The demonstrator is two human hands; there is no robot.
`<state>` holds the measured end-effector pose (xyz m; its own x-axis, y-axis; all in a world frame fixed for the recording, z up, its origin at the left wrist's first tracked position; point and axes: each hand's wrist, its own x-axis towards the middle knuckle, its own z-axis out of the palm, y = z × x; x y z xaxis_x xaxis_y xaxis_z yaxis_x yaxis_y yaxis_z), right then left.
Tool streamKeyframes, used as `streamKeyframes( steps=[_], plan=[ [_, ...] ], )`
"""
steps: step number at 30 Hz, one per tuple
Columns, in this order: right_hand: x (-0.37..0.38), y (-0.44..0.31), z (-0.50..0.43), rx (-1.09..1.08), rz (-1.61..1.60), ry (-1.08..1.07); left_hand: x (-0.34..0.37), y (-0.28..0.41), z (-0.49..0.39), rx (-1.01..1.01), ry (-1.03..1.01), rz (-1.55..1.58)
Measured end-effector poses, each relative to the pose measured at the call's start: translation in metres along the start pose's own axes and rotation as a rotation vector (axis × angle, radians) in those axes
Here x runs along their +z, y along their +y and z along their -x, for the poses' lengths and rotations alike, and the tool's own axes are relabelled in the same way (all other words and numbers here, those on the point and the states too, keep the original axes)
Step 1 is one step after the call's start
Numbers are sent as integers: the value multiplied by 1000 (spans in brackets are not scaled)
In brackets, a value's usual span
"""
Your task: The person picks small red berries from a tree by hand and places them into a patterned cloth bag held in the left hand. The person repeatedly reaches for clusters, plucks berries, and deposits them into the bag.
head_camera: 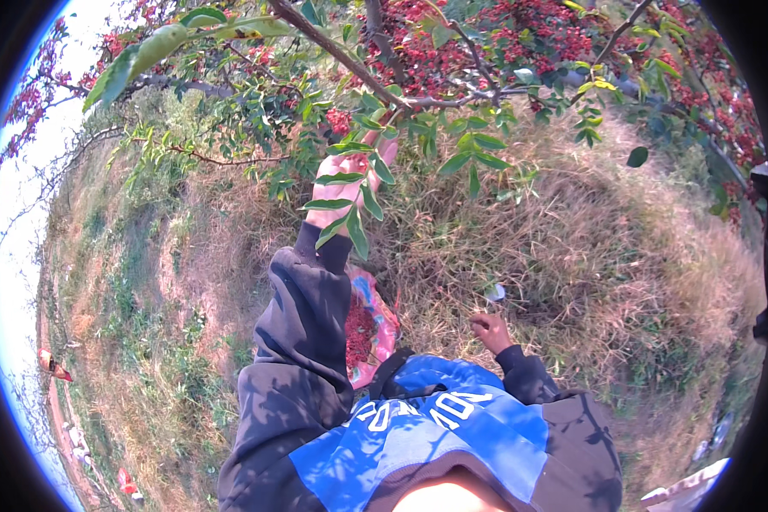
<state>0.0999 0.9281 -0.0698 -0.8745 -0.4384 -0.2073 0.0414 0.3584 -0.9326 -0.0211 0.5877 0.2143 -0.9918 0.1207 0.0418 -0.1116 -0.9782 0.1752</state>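
Note:
My left hand [336,185] is raised into the shrub, palm partly turned up, just below a brown branch [339,51]. Green compound leaves [356,224] hang in front of it and hide much of the fingers. Some red shows at the palm, and a cluster of red berries [339,120] hangs just above. Whether the fingers close on a stem or berries is unclear. Low by my right side, my right hand [494,333] has its fingers curled, with nothing visible in it. Beneath my left sleeve, a pink patterned bag [387,329] holds many loose red berries [359,336].
More branches with dense red berry clusters [537,38] spread across the top. Dry grass [461,243] covers the ground. A small whitish object [496,292] lies near my right hand. Red items [127,481] lie at far left, and a pale edge [685,483] shows at lower right.

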Motion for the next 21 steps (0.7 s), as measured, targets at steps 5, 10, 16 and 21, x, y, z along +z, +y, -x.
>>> streamKeyframes(
  steps=[5, 10, 16, 21],
  plan=[
    [5, -117, -26, -132, -190, -97, -14, -25, 68, 23, 53, 89],
    [32, -240, -35, -478, -237, -60, -32, -39, 123, 22, 139, 72],
    [92, -301, -45, -756, 98, -50, -63, -46, 180, -8, 146, 210],
    [129, -300, -36, -735, 145, -93, -72, -38, 218, 111, 148, 129]
  ],
)
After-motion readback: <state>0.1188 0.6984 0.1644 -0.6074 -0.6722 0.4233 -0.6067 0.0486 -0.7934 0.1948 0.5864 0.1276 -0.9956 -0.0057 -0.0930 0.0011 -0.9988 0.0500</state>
